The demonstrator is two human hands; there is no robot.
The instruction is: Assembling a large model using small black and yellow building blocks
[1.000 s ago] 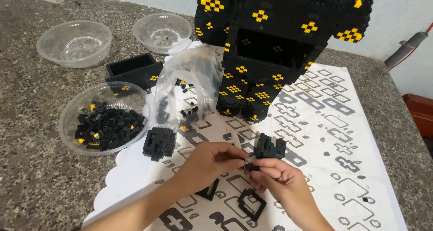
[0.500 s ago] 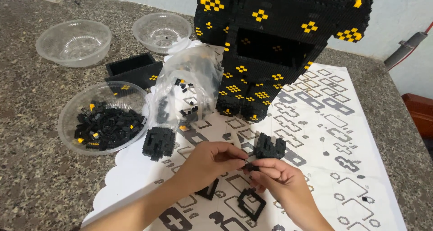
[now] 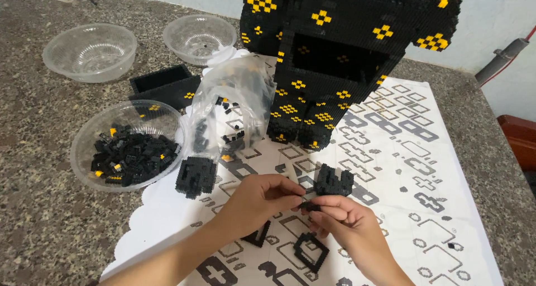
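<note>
My left hand [image 3: 262,199] and my right hand [image 3: 343,224] meet in the middle, low over the white sheet [image 3: 446,208] with the black shapes printed on it. The fingers of both hands are pinched nearly shut, and between the tips they share a tiny black brick [image 3: 309,206]. My left thumb and first finger press on it from one side, and my right fingers press on it from the other side. Just above my right fingers is a small black block piece [image 3: 334,181] with a bumpy top; it touches the right hand, but I cannot tell if the hand grips it or if it just sits on the sheet. To the left of my left hand sits another black block lump [image 3: 195,176] on the edge of the sheet, apart from my fingers. Further left is a clear bowl [image 3: 84,146] full of little black bricks with a few yellow ones. Behind it lies a clear plastic bag [image 3: 234,104] with more black bits inside. Two more clear bowls [image 3: 89,51] stand far back on the speckled stone table [image 3: 39,224], near a flat black box [image 3: 164,85]. At the top stands a big black block model [image 3: 346,57] with yellow spots.
</note>
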